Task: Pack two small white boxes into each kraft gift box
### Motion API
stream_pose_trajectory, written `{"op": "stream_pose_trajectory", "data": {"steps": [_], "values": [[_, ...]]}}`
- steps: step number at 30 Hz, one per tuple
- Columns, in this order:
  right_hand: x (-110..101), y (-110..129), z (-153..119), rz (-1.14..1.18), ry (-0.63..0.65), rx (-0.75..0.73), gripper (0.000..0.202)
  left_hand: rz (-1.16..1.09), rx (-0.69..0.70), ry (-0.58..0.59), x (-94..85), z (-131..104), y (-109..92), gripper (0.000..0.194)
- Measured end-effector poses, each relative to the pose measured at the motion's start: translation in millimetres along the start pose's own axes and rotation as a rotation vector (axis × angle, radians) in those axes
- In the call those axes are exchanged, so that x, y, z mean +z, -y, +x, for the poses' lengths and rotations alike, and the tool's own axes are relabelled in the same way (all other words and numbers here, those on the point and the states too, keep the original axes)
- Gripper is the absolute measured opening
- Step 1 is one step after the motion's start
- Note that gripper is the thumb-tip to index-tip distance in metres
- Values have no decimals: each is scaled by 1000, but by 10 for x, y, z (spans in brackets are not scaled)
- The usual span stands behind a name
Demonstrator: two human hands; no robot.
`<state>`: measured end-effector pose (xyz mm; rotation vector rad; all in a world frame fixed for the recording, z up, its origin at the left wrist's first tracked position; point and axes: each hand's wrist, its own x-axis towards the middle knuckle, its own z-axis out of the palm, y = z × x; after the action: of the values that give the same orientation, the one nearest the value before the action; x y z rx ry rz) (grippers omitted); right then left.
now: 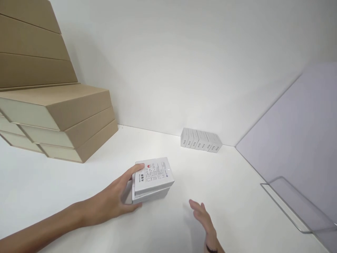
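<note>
Two white printed boxes (pixel 154 175) lie one on top of the other near the middle of the white surface. My left hand (pixel 118 196) grips their left end, thumb on the top face and fingers low at the front. The upper box carries black lettering and a small red mark. To the right of the boxes, apart from them, my right hand (pixel 202 216) hovers with its fingers stretched out and nothing in it. A dark band circles the right wrist.
Large tan boxes (pixel 86 119) are stacked at the left against the wall. A row of several small white boxes (pixel 200 140) stands at the back by the wall. A bent metal wire frame (pixel 284 211) sits at the right, by the pale side panel (pixel 302 140).
</note>
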<state>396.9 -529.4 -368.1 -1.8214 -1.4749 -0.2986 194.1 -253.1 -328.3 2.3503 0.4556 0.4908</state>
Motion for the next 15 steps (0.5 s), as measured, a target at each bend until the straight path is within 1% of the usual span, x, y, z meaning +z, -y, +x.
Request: {"op": "stream_pose_trajectory", "data": {"steps": [2, 3, 4, 5, 7, 9, 10, 11, 13, 15], "values": [[-133, 107, 217, 51, 107, 16, 87, -35, -37, 31, -25, -86, -32, 96], [-205, 154, 349, 89, 212, 53, 90, -63, -57, 38, -33, -113, -51, 95], [-269, 199, 490, 111, 344, 126, 94, -95, -78, 46, -38, -132, -72, 95], [-320, 239, 634, 145, 451, 224, 98, -127, -101, 59, -42, -147, -95, 98], [-363, 303, 899, 271, 577, 353, 111, -173, -156, 74, -54, -166, -145, 113], [-336, 339, 1098, 405, 633, 404, 124, -199, -189, 67, -76, -178, -198, 129], [-305, 345, 1165, 457, 651, 411, 128, -213, -179, 53, -91, -181, -226, 131], [-270, 342, 1211, 497, 661, 416, 129, -232, -157, 33, -106, -183, -253, 129], [-197, 316, 1247, 572, 652, 406, 126, -267, -139, -15, -135, -184, -305, 116], [-133, 280, 1237, 655, 606, 371, 115, -288, -173, -52, -153, -185, -349, 108]]}}
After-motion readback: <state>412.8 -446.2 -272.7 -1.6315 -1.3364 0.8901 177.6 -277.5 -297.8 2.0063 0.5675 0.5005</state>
